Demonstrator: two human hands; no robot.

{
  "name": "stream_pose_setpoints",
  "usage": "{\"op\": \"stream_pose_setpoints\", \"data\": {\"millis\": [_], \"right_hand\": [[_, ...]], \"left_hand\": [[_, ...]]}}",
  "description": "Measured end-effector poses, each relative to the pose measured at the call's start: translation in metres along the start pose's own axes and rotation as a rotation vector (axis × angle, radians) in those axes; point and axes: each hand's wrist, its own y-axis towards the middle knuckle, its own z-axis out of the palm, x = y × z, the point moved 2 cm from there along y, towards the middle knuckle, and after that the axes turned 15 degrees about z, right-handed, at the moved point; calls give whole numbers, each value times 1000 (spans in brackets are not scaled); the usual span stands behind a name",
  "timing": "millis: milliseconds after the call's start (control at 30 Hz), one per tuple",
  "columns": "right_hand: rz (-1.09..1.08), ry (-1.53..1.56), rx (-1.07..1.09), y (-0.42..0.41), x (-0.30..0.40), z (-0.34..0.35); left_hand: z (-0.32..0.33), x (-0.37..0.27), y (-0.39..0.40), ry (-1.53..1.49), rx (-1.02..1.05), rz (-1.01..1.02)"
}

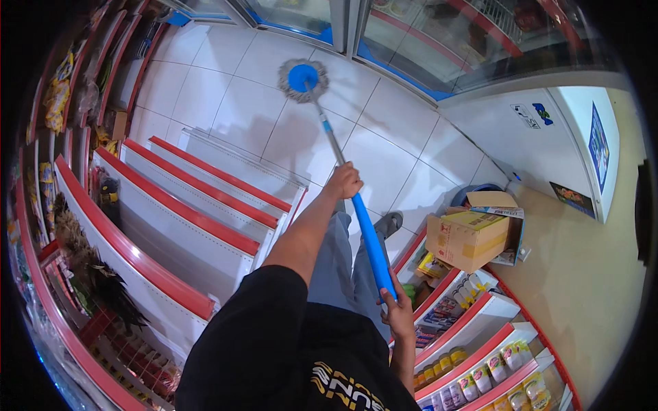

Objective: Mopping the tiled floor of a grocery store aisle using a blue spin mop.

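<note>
A round spin mop head with grey strands and a blue disc (303, 79) rests on the white tiled floor (241, 103), close to the glass doors. Its handle, metal above and blue plastic (371, 239) below, slants down toward my body. My left hand (344, 181) is wrapped around the handle where the metal meets the blue grip. Farther down, my right hand (398, 304) grasps the blue grip near its end, beside my hip. My sandalled foot (389, 224) shows on the tiles to the right of the handle.
White shelves with red edge strips (190, 216) stand at the left. Stocked shelves (473, 375) are at the lower right. An open cardboard box (465, 239) sits beside a white appliance (509, 128). Framed glass doors (411, 46) line the far side. A feather duster (97, 262) hangs at the left.
</note>
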Motion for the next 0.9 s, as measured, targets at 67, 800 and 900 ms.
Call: {"op": "stream_pose_setpoints", "data": {"millis": [67,800,900], "right_hand": [[-16,30,-46,-10,0,-1],[-306,-367,-37,-62,-112,-75],[-121,-16,3,-25,-139,-56]], "left_hand": [[11,-14,25,25,17,271],[85,-131,-69,-153,110,224],[91,-119,-44,-101,257,8]]}}
